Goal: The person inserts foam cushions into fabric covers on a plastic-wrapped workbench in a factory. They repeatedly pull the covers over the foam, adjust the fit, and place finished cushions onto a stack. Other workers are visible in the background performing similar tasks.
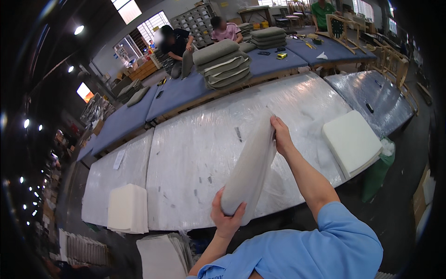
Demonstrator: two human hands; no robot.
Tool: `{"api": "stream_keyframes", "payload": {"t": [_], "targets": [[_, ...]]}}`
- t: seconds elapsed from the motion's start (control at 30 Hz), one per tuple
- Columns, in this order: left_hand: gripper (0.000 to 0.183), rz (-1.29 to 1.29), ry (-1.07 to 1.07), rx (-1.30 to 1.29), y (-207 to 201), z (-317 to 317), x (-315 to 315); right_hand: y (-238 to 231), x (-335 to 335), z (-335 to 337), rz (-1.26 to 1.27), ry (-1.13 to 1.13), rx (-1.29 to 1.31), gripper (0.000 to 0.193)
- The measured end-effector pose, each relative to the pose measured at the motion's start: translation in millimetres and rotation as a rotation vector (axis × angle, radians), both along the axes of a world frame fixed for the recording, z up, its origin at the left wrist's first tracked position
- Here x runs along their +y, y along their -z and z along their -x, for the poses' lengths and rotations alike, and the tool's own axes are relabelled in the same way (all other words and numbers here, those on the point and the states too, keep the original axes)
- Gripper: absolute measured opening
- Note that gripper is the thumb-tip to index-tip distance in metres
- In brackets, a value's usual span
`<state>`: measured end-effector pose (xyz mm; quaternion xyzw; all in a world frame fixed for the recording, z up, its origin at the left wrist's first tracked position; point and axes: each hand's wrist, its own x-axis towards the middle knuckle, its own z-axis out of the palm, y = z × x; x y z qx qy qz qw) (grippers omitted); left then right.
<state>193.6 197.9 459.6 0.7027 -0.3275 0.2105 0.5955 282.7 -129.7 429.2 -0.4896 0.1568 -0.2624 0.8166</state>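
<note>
A pale grey seat cushion (248, 169) stands tilted on its edge above the plastic-wrapped table (195, 139), held between both my hands. My left hand (226, 213) grips its near lower end, thumb on one side and fingers on the other. My right hand (282, 135) closes on the far upper end, its fingertips over the edge. A thin, wrinkled covering seems to hang along the cushion's right side, though its material is hard to make out. The cushion's underside is hidden.
White foam pads lie in a stack (353, 142) at the right and another stack (127, 208) at the left. Grey cushions (222, 65) are piled on the blue tables behind. Several people work there, one in a dark shirt (174, 46). Wooden chair frames (344, 32) stand far right.
</note>
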Motion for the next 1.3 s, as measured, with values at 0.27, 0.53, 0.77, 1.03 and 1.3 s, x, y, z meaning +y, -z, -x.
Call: {"api": "stream_keyframes", "payload": {"t": [0.27, 0.53, 0.77, 1.03, 1.3], "targets": [[0.048, -0.144, 0.241, 0.11, 34.0, -24.4, -75.8, 54.7, 68.8, 22.8, 0.331, 0.102, 0.117, 0.066], [0.06, -0.119, 0.444, 0.318, 56.1, -17.1, -68.4, 40.1, 129.8, 94.1, 0.045, -0.056, 0.082, 0.06], [0.064, -0.092, 0.607, 0.382, 48.4, -20.4, -88.0, 53.5, 104.1, 105.8, 0.001, -0.041, 0.011, 0.059], [0.071, -0.092, 0.624, 0.481, 44.7, -55.7, -118.3, 35.0, 113.5, 133.7, 0.132, -0.028, 0.106, 0.059], [0.068, 0.076, 0.671, 0.807, 45.5, -87.4, -158.2, 24.3, 107.8, 146.4, 0.236, -0.061, 0.103, 0.061]]}}
